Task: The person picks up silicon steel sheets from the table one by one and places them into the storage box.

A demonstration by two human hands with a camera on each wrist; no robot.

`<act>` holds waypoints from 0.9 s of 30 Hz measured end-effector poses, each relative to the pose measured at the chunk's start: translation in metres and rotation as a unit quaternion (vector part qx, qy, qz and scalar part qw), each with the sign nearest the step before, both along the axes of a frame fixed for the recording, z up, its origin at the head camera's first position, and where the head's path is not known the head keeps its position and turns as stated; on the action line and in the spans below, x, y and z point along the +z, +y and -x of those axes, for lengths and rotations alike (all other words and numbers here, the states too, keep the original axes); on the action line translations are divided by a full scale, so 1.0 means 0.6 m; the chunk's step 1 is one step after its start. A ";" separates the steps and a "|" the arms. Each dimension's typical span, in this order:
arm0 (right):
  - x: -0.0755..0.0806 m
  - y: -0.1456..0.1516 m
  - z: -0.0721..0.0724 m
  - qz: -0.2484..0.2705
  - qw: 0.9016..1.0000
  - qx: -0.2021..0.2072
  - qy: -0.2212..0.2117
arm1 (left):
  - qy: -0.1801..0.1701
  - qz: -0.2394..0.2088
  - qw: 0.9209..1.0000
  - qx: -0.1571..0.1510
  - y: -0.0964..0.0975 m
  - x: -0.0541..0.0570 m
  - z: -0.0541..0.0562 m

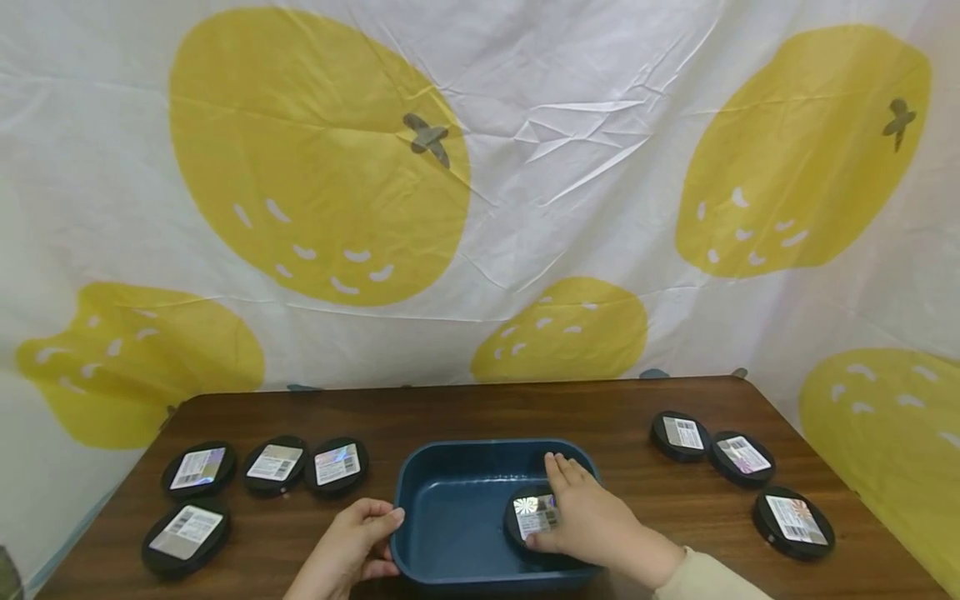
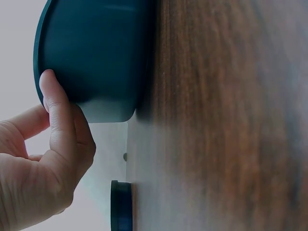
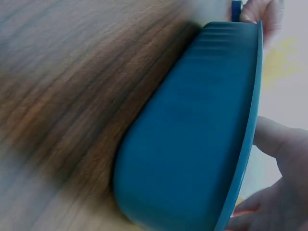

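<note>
Lemon-print fabric (image 1: 322,158) behind a dark wood table (image 1: 487,408). Head cam: left hand (image 1: 356,542) pinches the blue tub (image 1: 450,521) rim; right hand (image 1: 592,517), fingers pretty straight, is over a labelled black puck (image 1: 529,510) inside. Left wrist: same rim pinch. Right wrist: puck's hidden behind the tub wall, can't tell if it's gripped.

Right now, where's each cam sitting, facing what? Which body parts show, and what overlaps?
Head: worn on the head, facing forward and down over the blue bin, table and fruit-print cloth; left hand, right hand and right sleeve show.
Left wrist: on that wrist, picture turned sideways, facing the blue bin's outside; left hand at its rim.
Right wrist: on that wrist, facing the blue bin's outside; right hand near, left hand beyond.
Shared: head and left wrist both show blue bin, table, left hand.
</note>
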State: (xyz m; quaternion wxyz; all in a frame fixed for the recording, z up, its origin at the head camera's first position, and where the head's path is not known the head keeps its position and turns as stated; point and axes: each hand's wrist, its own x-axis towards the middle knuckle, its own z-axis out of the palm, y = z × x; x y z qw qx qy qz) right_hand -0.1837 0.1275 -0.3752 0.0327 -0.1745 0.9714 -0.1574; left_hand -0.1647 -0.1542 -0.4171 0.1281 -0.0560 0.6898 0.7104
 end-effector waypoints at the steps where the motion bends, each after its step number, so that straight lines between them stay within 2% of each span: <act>1: 0.002 0.002 -0.003 -0.002 1.000 0.002 0.009 | -0.001 0.000 1.000 0.000 0.000 0.000 0.000; 7: 0.004 0.017 -0.016 -0.024 0.998 -0.002 0.051 | 0.000 0.002 1.000 0.005 0.001 0.000 0.000; 15: 0.000 0.036 -0.027 -0.022 0.998 -0.023 0.061 | -0.001 -0.003 1.000 0.005 0.004 0.001 -0.001; 27: -0.009 0.061 -0.038 -0.054 0.994 -0.036 0.090 | -0.002 0.001 1.000 0.014 0.003 -0.004 0.001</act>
